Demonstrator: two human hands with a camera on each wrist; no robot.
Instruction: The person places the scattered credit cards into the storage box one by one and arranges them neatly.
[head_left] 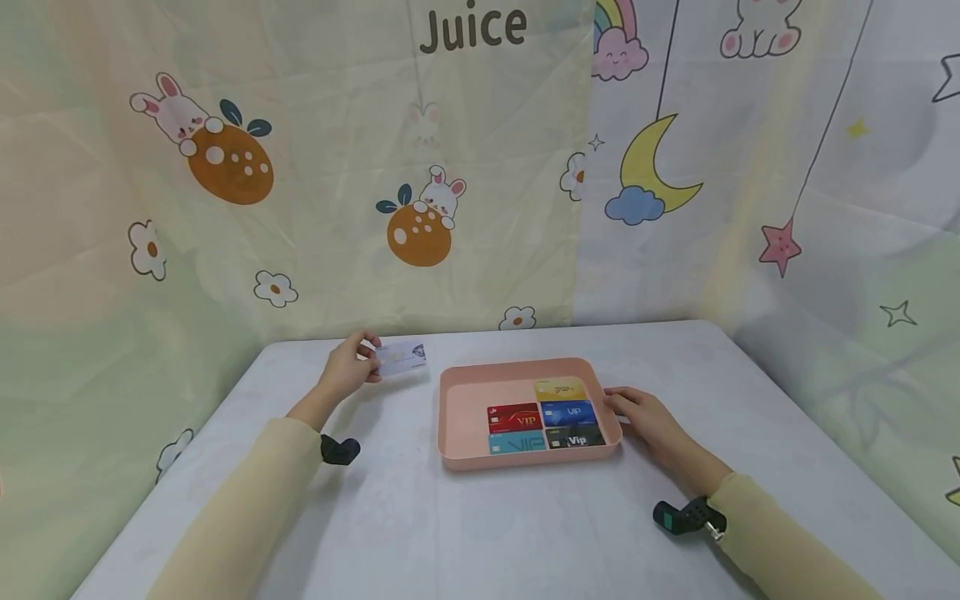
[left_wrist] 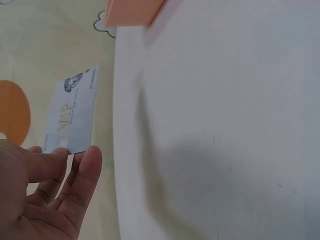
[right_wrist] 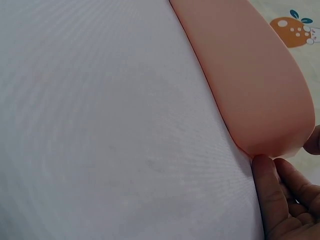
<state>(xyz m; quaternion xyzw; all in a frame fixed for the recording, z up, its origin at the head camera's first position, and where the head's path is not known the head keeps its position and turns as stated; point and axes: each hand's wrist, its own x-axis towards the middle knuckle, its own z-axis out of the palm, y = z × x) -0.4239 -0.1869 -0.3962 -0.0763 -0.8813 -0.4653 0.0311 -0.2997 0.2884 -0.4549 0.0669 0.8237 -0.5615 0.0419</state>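
Note:
My left hand pinches a pale VIP card by its edge, above the table near the back. In the left wrist view the card shows gold lettering and a dark picture in one corner. A pink tray stands at the middle of the table. Gathered at its right side lie several cards: gold, red, blue, teal and black. My right hand grips the tray's right side, with fingertips at its lower edge in the right wrist view.
A white cloth covers the table. Behind it hangs a printed curtain with rabbits and oranges, meeting the table's back edge. A dark wrist camera sits on the left wrist, another camera on the right.

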